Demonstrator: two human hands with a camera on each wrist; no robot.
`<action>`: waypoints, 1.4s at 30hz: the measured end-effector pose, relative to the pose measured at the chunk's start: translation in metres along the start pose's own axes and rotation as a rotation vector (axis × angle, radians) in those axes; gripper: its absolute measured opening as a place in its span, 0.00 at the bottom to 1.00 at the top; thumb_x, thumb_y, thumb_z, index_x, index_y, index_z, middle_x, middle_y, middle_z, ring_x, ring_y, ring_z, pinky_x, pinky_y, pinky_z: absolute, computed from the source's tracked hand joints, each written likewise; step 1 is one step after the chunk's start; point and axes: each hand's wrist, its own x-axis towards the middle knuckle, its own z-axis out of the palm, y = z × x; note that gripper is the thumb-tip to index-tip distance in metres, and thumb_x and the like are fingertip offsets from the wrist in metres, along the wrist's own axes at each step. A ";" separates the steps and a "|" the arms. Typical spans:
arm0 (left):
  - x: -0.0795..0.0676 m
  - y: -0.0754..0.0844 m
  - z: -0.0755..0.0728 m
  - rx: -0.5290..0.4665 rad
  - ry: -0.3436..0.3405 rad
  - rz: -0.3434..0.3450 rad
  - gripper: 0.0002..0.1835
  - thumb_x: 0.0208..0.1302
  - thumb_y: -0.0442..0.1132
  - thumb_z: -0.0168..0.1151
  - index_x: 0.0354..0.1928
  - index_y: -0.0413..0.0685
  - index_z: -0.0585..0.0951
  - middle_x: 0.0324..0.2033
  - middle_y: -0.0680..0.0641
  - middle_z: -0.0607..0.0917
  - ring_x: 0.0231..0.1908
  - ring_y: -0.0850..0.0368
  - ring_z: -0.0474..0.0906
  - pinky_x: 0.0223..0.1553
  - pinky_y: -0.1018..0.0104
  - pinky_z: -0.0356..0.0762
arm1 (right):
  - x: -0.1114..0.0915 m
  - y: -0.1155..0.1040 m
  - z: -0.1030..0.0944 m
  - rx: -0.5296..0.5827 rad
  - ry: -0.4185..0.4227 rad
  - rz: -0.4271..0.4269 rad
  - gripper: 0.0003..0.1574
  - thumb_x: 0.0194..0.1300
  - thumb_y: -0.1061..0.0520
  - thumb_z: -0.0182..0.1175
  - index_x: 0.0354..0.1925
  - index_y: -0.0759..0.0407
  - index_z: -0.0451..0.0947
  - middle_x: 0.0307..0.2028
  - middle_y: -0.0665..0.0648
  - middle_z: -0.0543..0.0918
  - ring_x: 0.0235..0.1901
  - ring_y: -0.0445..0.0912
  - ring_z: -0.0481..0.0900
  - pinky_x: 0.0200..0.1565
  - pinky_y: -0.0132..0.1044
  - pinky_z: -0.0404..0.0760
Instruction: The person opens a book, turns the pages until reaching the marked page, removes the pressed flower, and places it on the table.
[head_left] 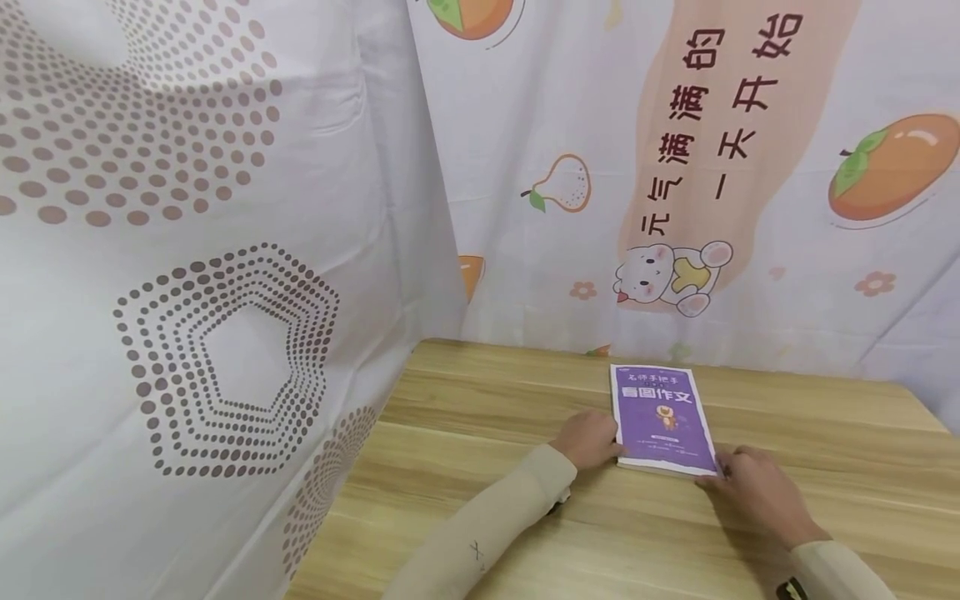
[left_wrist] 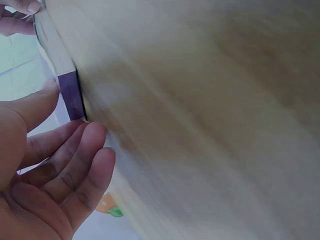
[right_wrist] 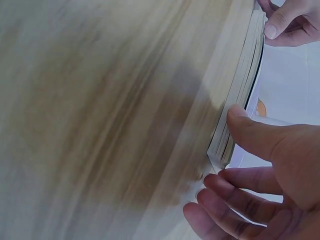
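Note:
A purple book (head_left: 663, 425) with white Chinese lettering and a small cartoon lion on its cover lies on the wooden table. My left hand (head_left: 588, 439) grips it by the near part of its left edge. In the left wrist view the thumb is on the cover side and the fingertips are at the bottom of the purple spine (left_wrist: 72, 97). At the near right corner my right hand (head_left: 765, 492) holds the book. The right wrist view shows that thumb against the page edges (right_wrist: 240, 90), with the other fingers bent around the corner.
The wood-grain table (head_left: 465, 467) runs back to a white curtain (head_left: 510, 275) printed with fruit, a cartoon bear and Chinese characters. On the left hangs another white curtain (head_left: 240, 358) with brown dot patterns, bordering the table's left edge.

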 end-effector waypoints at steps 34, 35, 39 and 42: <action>-0.036 -0.002 -0.011 0.056 -0.052 -0.006 0.15 0.59 0.55 0.72 0.29 0.52 0.87 0.20 0.57 0.79 0.20 0.65 0.69 0.24 0.74 0.70 | -0.007 -0.031 0.015 0.089 0.025 -0.038 0.23 0.56 0.54 0.76 0.20 0.52 0.71 0.16 0.46 0.64 0.18 0.39 0.60 0.21 0.32 0.61; -0.040 -0.003 -0.011 0.066 -0.052 0.001 0.15 0.59 0.55 0.72 0.29 0.52 0.87 0.20 0.58 0.79 0.20 0.65 0.68 0.24 0.73 0.69 | -0.009 -0.035 0.016 0.093 0.014 -0.030 0.22 0.57 0.54 0.76 0.20 0.52 0.71 0.17 0.46 0.64 0.19 0.39 0.61 0.21 0.32 0.61; -0.054 -0.010 -0.007 0.081 -0.035 0.019 0.15 0.60 0.56 0.72 0.28 0.52 0.86 0.19 0.58 0.79 0.20 0.65 0.67 0.23 0.73 0.68 | -0.017 -0.048 0.019 0.080 0.004 -0.020 0.24 0.57 0.53 0.76 0.20 0.51 0.69 0.18 0.47 0.65 0.20 0.40 0.61 0.23 0.33 0.62; -0.067 -0.019 -0.007 0.077 -0.017 -0.001 0.17 0.60 0.56 0.72 0.26 0.51 0.85 0.18 0.57 0.77 0.19 0.64 0.66 0.22 0.72 0.67 | -0.018 -0.061 0.021 0.087 0.008 -0.038 0.25 0.57 0.54 0.76 0.20 0.51 0.68 0.18 0.47 0.65 0.20 0.40 0.61 0.23 0.33 0.62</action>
